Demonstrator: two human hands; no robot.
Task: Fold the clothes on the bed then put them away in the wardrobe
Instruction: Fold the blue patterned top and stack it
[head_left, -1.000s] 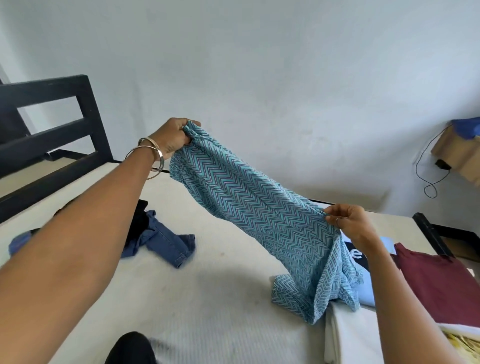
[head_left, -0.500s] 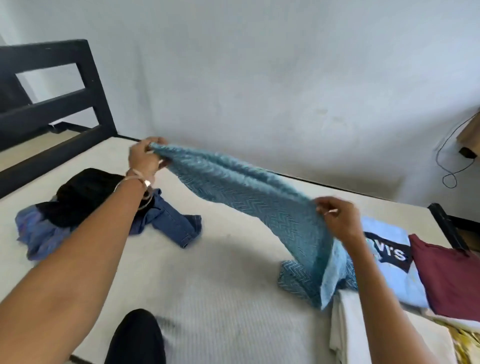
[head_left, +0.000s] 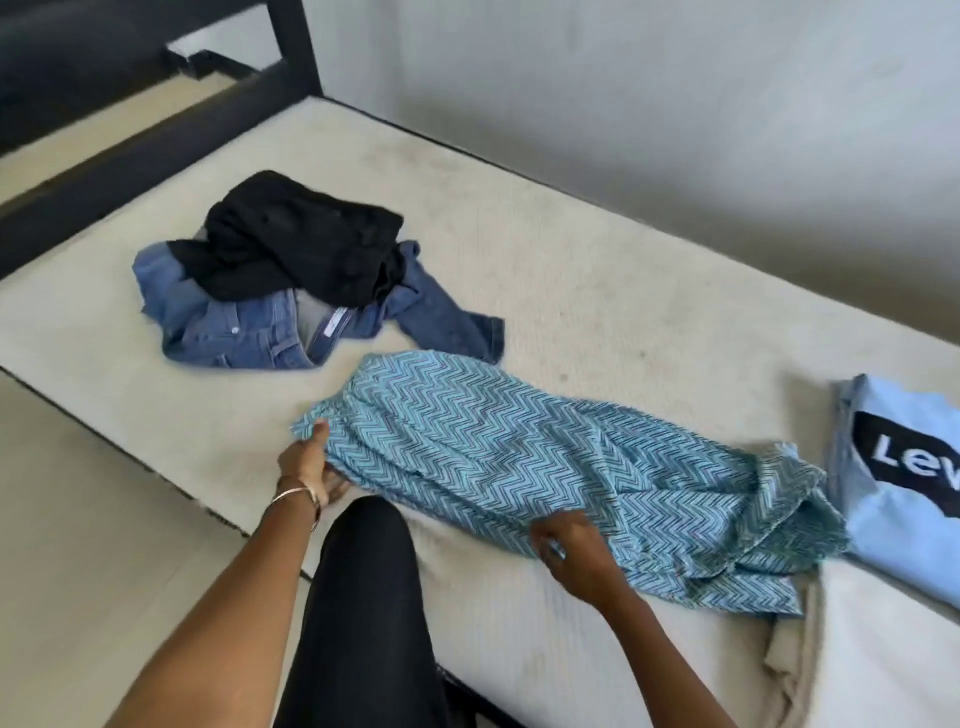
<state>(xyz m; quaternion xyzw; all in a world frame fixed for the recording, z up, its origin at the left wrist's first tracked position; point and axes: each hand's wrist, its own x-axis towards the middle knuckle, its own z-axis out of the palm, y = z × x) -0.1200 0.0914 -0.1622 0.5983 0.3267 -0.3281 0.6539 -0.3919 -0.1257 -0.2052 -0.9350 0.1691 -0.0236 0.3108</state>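
We see the left hand (head_left: 307, 466) pinching the near-left corner of the zigzag teal garment (head_left: 545, 467), the right hand (head_left: 566, 551) gripping its near edge. It lies spread on the bed (head_left: 597, 291), jeans (head_left: 249, 322) beyond, blue T-shirt (head_left: 898, 499) just right.

A bare cream mattress (head_left: 597, 291) on a dark bed frame (head_left: 156, 150) carries four garments. Crumpled blue jeans (head_left: 249, 327) lie near the headboard end with a black garment (head_left: 301, 249) heaped on them; a teal zigzag-patterned cloth (head_left: 519, 457) is spread along the near edge, beside a folded light-blue T-shirt (head_left: 898, 525).
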